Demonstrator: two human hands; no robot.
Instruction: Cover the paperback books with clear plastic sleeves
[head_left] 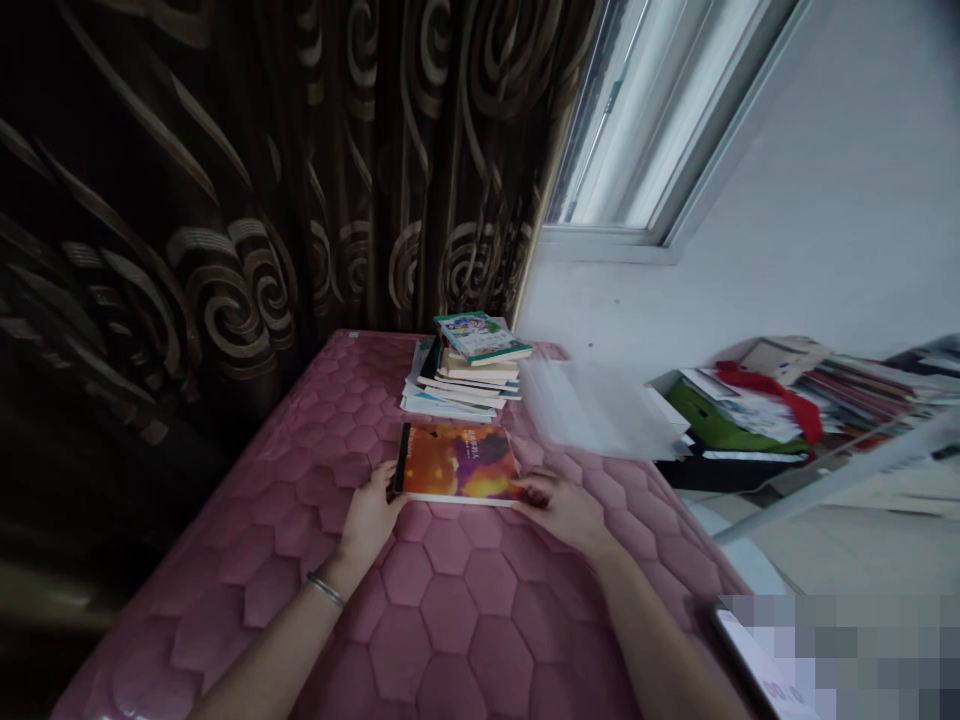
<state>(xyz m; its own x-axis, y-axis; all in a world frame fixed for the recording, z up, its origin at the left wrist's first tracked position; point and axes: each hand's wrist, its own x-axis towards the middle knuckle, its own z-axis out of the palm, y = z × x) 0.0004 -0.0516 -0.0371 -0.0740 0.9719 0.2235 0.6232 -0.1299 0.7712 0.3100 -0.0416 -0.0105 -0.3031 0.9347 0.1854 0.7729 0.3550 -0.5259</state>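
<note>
An orange and purple paperback book (457,462) with a dark spine at its left lies face up over the pink quilted surface (439,580). My left hand (373,512) grips its left edge, thumb at the near corner and fingers round the spine. At the opposite edge, my right hand (561,508) is closed on the right side, thumb near the lower corner. Just beyond stands an uneven stack of books (469,385), topped by a tilted book with a green border (484,337). Whether the held book touches the surface, I cannot tell.
Dark patterned curtains (360,180) hang behind and to the left. A blurred whitish, translucent thing (600,405) lies right of the stack. Further right, a green box (701,415) holds papers, with a red cloth-like strip (780,400). A screen-like device (757,660) is at lower right.
</note>
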